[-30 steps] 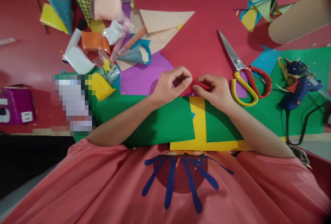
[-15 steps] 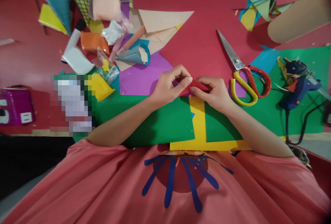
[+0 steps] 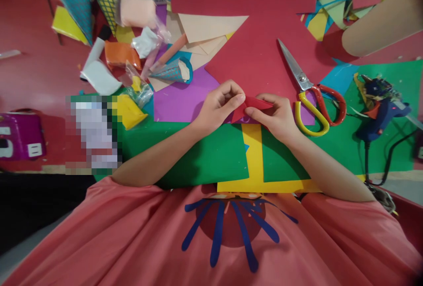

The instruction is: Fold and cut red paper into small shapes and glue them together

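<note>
Between both hands is a small folded piece of red paper [image 3: 258, 103], with pointed edges sticking out. My left hand [image 3: 220, 107] pinches its left side between thumb and fingers. On the right side, my right hand [image 3: 275, 116] grips it with the thumb in front and the fingers behind. Below the hands lie a purple sheet [image 3: 178, 102] and a green sheet [image 3: 198, 158]. Scissors [image 3: 306, 85] with one yellow and one red handle lie just right of my right hand, blades pointing up and left.
A blue glue gun [image 3: 380, 118] rests on green paper at the right. Decorated cones [image 3: 76, 6], an orange clay packet [image 3: 122, 55] and a yellow packet [image 3: 128, 112] are at the left. A cardboard tube [image 3: 380, 24] juts in at upper right. Large red paper [image 3: 257, 52] lies ahead.
The red paper has shifted and turned between my fingers, and more of its pointed shape shows. My right hand has tilted slightly; both hands keep their hold.
</note>
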### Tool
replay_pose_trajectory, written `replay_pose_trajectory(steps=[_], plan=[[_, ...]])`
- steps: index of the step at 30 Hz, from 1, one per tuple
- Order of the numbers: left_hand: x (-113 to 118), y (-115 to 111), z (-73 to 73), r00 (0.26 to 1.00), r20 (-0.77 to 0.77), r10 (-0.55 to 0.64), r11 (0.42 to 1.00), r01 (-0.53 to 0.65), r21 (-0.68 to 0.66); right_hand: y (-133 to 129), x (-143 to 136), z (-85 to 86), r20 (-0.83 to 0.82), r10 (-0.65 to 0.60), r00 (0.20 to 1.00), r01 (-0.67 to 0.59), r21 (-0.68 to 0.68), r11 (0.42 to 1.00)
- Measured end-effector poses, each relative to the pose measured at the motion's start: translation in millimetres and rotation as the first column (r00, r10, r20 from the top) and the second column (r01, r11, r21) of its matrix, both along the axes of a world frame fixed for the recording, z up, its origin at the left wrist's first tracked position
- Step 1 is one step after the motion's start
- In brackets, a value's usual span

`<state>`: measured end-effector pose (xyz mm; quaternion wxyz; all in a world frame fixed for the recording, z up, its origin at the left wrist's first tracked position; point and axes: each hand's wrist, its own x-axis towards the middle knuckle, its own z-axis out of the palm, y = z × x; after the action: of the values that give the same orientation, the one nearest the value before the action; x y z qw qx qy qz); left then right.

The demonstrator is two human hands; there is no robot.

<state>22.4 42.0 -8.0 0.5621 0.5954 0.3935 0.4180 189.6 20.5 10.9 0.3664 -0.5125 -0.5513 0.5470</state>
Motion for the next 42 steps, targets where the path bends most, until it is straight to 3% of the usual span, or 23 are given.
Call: replay_pose_trajectory(steps=[4, 12, 16, 20, 25, 33, 35, 37, 40, 42], plan=[[0.5, -0.8, -1.7, 1.000, 0.004, 0.019, 1.000, -0.019, 0.010, 1.3, 0.4, -1.9, -0.085, -0.055, 0.995, 0.055, -0.012, 0.998], [-2.1, -3.5, 4.6, 0.980, -0.190, -0.052, 0.993, 0.071, 0.095, -1.2, 2.5, -12.6, -0.020, 0.029, 0.999, -0.028, 0.046, 0.999], [-1.8, -3.3, 3.9, 0.992, -0.122, -0.038, 0.998, 0.045, 0.053, -2.8, 1.7, -12.0, -0.048, 0.038, 0.998, -0.036, 0.027, 0.999], [-1.0, -2.4, 4.4, 0.995, 0.011, -0.096, 0.991, 0.096, -0.094, -2.3, 0.8, -11.7, -0.255, 0.021, 0.967, -0.048, -0.101, 0.994], [-0.9, -4.5, 5.5, 0.964, 0.221, -0.146, 0.913, 0.218, -0.346, 0.9, 2.0, -10.8, -0.511, 0.068, 0.857, -0.215, -0.234, 0.948], [-4.4, -4.2, 8.1, 0.914, 0.327, -0.241, 0.861, 0.357, -0.362, 1.8, 4.4, -10.9, -0.642, 0.118, 0.758, -0.335, -0.228, 0.914], [-4.7, -3.1, 8.6, 0.909, 0.324, -0.261, 0.864, 0.370, -0.342, 2.7, 5.0, -12.1, -0.634, 0.132, 0.762, -0.337, -0.214, 0.917], [-5.4, -1.5, 8.4, 0.924, 0.279, -0.260, 0.886, 0.343, -0.313, 4.8, 6.8, -12.0, -0.561, 0.126, 0.818, -0.282, -0.201, 0.938], [-7.9, 1.1, 7.0, 0.975, 0.094, -0.203, 0.948, 0.220, -0.232, 8.4, 11.4, -9.4, -0.298, 0.027, 0.954, -0.062, -0.107, 0.992], [-10.0, 2.3, 5.7, 0.990, -0.031, -0.138, 0.979, 0.131, -0.159, 8.7, 14.4, -7.7, -0.111, -0.061, 0.992, 0.064, 0.030, 0.997]])
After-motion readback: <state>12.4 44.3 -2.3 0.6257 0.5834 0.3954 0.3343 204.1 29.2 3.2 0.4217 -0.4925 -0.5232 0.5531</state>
